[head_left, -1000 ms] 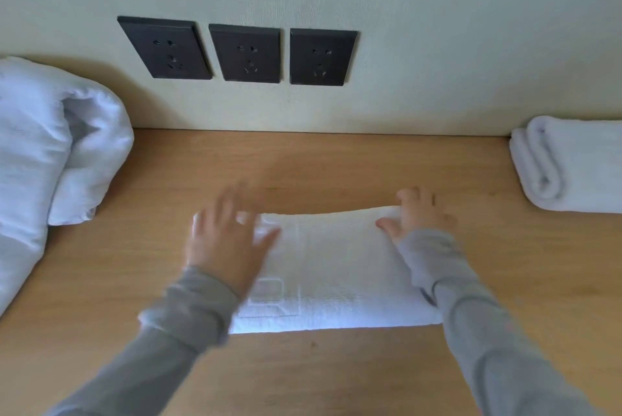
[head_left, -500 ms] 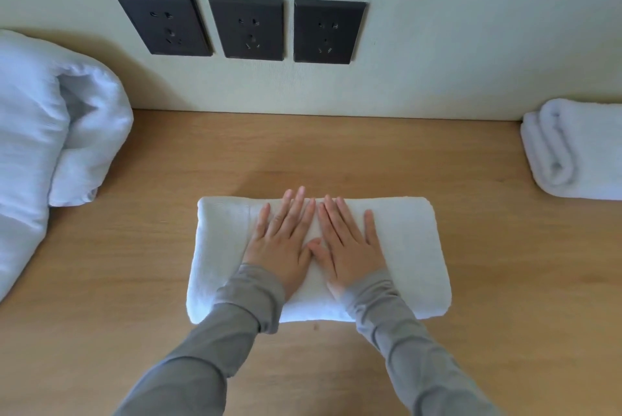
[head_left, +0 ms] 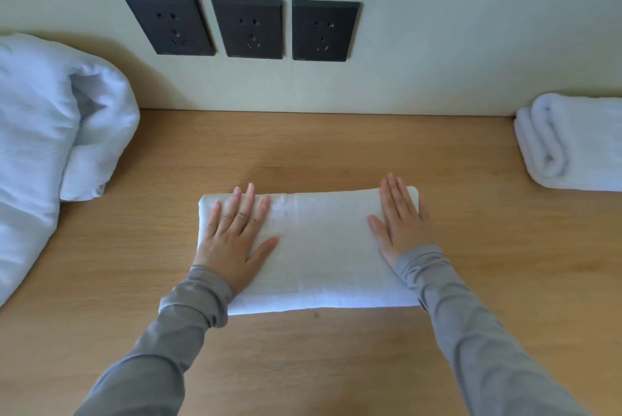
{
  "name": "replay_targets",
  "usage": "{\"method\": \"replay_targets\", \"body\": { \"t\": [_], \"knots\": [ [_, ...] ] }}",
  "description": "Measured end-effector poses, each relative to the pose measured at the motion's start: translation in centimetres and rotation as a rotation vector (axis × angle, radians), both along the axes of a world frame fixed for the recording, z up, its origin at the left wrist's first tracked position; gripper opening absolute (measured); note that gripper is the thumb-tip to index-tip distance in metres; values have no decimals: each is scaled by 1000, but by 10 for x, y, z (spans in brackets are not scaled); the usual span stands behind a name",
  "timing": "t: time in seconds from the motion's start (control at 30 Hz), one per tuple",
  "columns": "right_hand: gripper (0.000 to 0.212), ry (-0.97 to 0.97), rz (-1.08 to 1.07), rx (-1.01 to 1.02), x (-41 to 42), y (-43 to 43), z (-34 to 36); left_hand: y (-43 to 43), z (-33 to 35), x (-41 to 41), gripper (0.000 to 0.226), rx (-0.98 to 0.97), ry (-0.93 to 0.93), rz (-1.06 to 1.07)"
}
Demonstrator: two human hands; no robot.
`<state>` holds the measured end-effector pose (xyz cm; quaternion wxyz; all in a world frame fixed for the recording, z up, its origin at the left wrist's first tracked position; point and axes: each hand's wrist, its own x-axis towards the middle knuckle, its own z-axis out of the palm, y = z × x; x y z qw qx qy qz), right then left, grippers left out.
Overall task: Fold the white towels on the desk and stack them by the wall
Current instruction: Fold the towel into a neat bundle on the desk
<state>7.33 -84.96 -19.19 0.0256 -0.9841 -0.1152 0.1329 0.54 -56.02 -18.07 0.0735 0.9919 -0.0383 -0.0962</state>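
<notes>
Matt, grained wood on the worktop (head_left: 303,146); soft, finely ribbed cloth in the towel (head_left: 319,247); matt black plastic on the sockets (head_left: 249,26); smooth grey knit sleeves (head_left: 195,301).

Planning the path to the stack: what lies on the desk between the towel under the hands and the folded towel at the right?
Head view: only bare desk between the middle towel and the right towel.

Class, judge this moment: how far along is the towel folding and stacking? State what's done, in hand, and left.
Done: a folded towel lies by the wall, far right. In hand: the left hand and right hand press flat on the middle towel, already folded. Left: move it to the wall; the white bundle at left looks unfolded.
</notes>
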Motion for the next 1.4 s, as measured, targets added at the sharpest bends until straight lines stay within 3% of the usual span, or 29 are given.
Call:
{"method": "replay_targets", "body": {
  "t": [0.17,0.33,0.6,0.7,0.77,0.87,0.93,1.0,1.03,1.1,1.17,1.27,1.4],
  "knots": [
    [62,-45,-24,-89,-6,7,12,-17,13,-7,81,63,-5,92],
    [65,-144,33,58,-53,36,27,-50,18,-44,81,-39,-21,170],
    [66,-27,31,13,-70,34,7,-47,4,-43,81,-23,61,173],
    [63,-55,46,182,-77,32,21,-39,18,-45,72,-215,61,175],
    [55,-180,-94,403,-93,24,33,-30,34,-57,63,-468,-78,326],
    [38,-307,-590,671,-128,9,36,-18,42,-86,67,-552,-266,808],
    [36,-226,-980,838,-146,3,33,-14,37,-103,83,-680,-135,1216],
    [43,-2,-1302,1014,-152,6,28,-18,30,-110,96,-892,156,1500],
    [47,128,-1419,1124,-150,12,26,-22,27,-110,96,-1058,289,1569],
    [47,326,-1551,1336,-141,27,27,-35,26,-104,73,-1435,452,1595],
    [50,400,-1637,1507,-129,41,33,-46,25,-93,62,-1627,438,1582],
    [64,381,-1783,1724,-112,56,43,-53,30,-70,60,-1758,335,1669],
    [53,439,-1835,1756,-98,64,47,-57,27,-54,57,-1804,309,1761]
  ]
}}
